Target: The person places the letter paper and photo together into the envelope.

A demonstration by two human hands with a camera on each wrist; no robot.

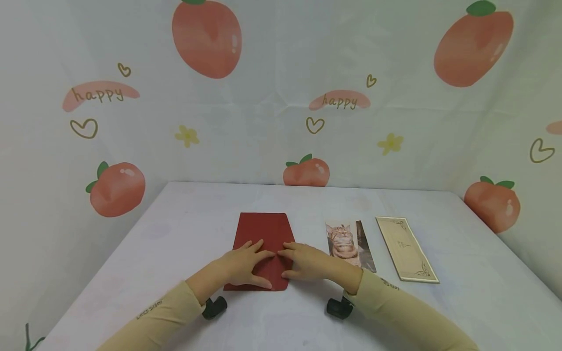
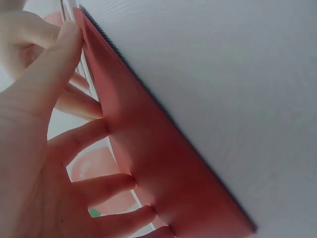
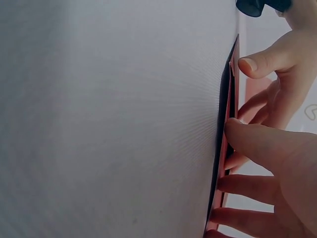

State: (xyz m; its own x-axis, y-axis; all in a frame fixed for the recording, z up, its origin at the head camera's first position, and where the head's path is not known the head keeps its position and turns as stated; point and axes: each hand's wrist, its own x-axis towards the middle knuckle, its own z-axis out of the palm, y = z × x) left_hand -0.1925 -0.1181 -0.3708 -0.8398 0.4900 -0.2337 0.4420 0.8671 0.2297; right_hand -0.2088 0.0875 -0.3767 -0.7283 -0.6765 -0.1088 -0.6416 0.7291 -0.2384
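A flat red paper piece (image 1: 263,226), layered like a folded card or envelope, lies on the white table in the head view. My left hand (image 1: 241,265) rests on its left and middle part, fingers spread and thumb near the front edge. From the other side my right hand (image 1: 305,261) touches its right part, with fingers extended toward the left hand. In the left wrist view, straight fingertips press the red surface (image 2: 143,134). The right wrist view shows the near edge (image 3: 235,74) of the red paper with a narrow dark gap between its layers.
To the right lies a cat photo (image 1: 344,241), partly covered by the right forearm. Farther right is a cream card (image 1: 406,248) with ornate corners and a pale border. Dark wrist devices (image 1: 215,308) hang under both sleeves. A fruit-printed cloth (image 1: 263,131) stands behind the table.
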